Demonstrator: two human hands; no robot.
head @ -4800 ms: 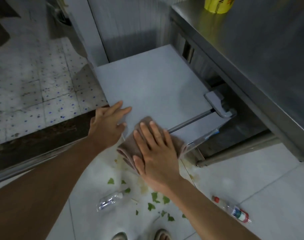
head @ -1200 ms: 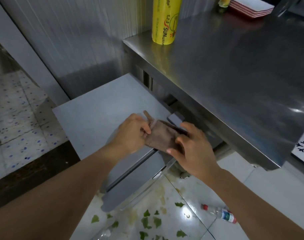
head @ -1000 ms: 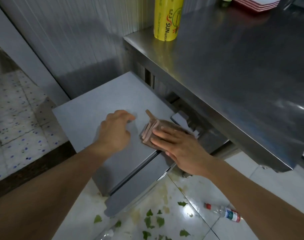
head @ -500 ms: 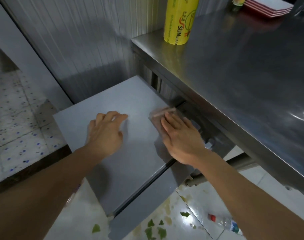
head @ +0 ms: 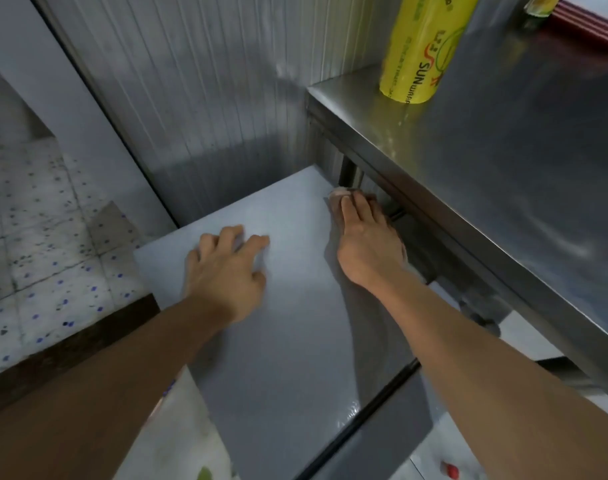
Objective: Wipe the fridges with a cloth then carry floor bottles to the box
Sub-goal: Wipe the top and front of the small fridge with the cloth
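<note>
Grey fridge (head: pixel 288 341) top at frame centre: right hand (head: pixel 366 247), fingers straight, presses cloth (head: pixel 338 195); left hand (head: pixel 226 271) rests, fingers spread.

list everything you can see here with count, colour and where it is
fridge: one, grey, low in the middle, its flat top under both hands
cloth: one, brownish, on the far right corner of the fridge top, mostly hidden under the right hand
steel counter: one, silver, on the right, higher than the fridge
wrap roll: one, yellow, upright on the counter's far end
trays: a stack, red and white, top right on the counter, cut off by the frame
bottle cap: one, red, on the floor at the bottom right
leaf scrap: one, green, on the floor at the bottom edge
left hand: resting on the fridge top, holding nothing
right hand: pressing the cloth flat
</note>
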